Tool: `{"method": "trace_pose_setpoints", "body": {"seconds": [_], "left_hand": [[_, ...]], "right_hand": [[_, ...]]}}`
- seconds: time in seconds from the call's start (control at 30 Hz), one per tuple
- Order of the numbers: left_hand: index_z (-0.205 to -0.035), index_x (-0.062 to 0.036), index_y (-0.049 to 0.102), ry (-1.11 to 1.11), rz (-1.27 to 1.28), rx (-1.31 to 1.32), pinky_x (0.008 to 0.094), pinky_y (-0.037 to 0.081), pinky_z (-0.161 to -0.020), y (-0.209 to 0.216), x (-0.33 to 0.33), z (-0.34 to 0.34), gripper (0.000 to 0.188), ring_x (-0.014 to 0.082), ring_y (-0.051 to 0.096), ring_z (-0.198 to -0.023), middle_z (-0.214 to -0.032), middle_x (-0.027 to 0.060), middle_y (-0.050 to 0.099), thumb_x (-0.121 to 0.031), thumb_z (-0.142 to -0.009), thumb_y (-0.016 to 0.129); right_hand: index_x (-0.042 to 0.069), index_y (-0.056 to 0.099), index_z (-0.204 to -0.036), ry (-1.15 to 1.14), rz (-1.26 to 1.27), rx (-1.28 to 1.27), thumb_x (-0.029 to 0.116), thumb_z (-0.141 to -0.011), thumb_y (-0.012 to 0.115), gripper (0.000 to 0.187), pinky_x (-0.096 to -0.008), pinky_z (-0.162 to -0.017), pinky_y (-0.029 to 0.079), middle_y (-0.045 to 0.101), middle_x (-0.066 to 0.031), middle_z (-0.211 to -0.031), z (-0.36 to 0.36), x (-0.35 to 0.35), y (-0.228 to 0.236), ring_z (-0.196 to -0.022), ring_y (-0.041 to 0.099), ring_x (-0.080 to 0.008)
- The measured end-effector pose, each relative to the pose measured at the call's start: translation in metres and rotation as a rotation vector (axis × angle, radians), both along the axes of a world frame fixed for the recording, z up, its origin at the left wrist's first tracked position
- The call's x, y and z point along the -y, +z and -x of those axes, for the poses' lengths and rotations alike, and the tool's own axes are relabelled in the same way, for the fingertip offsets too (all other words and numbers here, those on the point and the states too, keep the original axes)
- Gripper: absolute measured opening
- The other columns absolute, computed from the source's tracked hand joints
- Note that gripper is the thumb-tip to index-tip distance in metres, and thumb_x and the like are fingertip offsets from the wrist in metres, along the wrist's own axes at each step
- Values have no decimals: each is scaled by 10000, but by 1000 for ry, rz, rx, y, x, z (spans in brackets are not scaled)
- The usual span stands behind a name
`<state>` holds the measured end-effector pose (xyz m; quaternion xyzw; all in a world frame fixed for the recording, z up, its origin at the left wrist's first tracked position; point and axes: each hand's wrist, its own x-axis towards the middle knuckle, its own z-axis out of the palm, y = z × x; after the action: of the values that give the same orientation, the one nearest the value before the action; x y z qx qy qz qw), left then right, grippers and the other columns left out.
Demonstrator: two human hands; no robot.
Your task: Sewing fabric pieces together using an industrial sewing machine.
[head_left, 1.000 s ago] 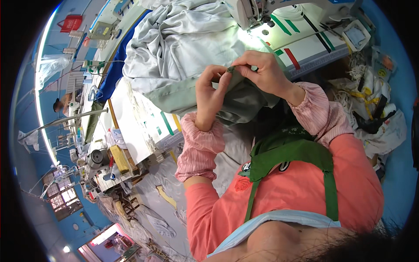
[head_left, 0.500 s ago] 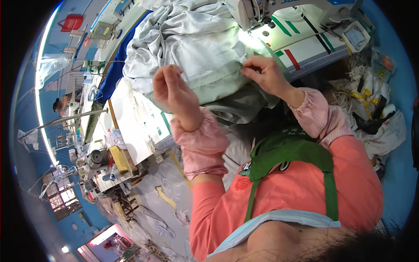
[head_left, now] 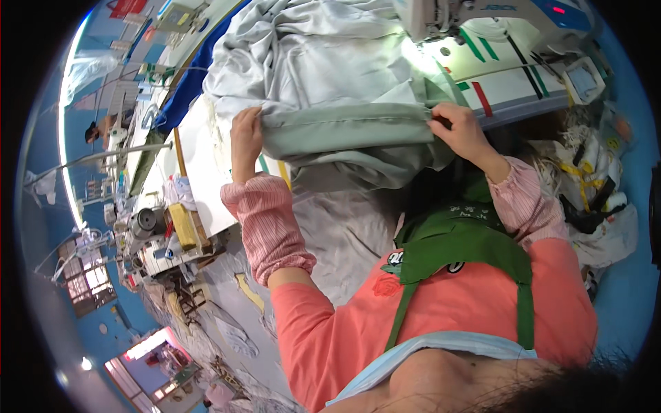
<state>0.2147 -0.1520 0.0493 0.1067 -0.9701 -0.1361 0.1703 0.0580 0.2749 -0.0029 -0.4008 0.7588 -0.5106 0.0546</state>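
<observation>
A large piece of pale grey-green fabric [head_left: 303, 65] lies bunched over the sewing table, its near edge turned into a straight folded band [head_left: 348, 127]. My left hand [head_left: 246, 138] pinches the band's left end, fingers closed on the cloth. At the right end, my right hand [head_left: 460, 129] grips the edge between thumb and fingers. The band is stretched fairly straight between both hands. More of the cloth hangs in folds below it, over the table's near edge. Beyond my right hand stands the sewing machine [head_left: 430, 24], its lamp lighting the cloth beside the needle area.
Coloured tape strips [head_left: 481, 100] mark the white tabletop [head_left: 506, 69] at right. A small white tray [head_left: 584, 80] sits at its far right corner. Scraps and bags [head_left: 592, 186] are heaped below. At left are another machine's motor [head_left: 147, 221] and a distant person [head_left: 100, 131].
My left hand has come down from above the cloth, moved left and taken hold of the edge. My right hand has shifted right, still gripping. The folded band is now pulled straighter.
</observation>
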Motion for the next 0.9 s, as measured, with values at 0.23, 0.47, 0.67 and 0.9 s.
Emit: {"method": "trace_pose_setpoints", "body": {"seconds": [0.23,0.47,0.67,0.9], "left_hand": [[-1098,-48,659,-12,-68,68,344,445,-899,1,39,-21,259,270,584,-1040,-1081,97,656,-2,-856,581],[-1018,-45,681,-35,-75,178,324,407,-880,18,32,-18,197,234,542,-946,-942,68,642,-70,-824,667],[-916,-9,682,-35,-162,207,317,407,-862,23,33,-20,115,225,533,-913,-853,62,636,-69,-818,682],[-918,15,671,-60,-263,196,295,427,-840,28,36,-16,98,194,569,-888,-863,67,646,-30,-830,669]], "right_hand": [[-11,601,-1075,214,-159,334,115,-817,658,293,-267,-683,453,591,-69,-858,20,5,27,-771,557,-127],[-19,641,-879,137,-195,357,172,-881,661,192,-233,-567,369,500,36,-661,26,35,39,-617,423,-48],[-9,631,-837,229,-295,-49,75,-831,660,88,-297,-657,443,622,-55,-840,33,38,37,-714,554,-160],[30,629,-786,418,-231,-103,160,-832,654,140,-362,-909,421,596,-78,-1091,48,49,31,-1059,504,-268]]}}
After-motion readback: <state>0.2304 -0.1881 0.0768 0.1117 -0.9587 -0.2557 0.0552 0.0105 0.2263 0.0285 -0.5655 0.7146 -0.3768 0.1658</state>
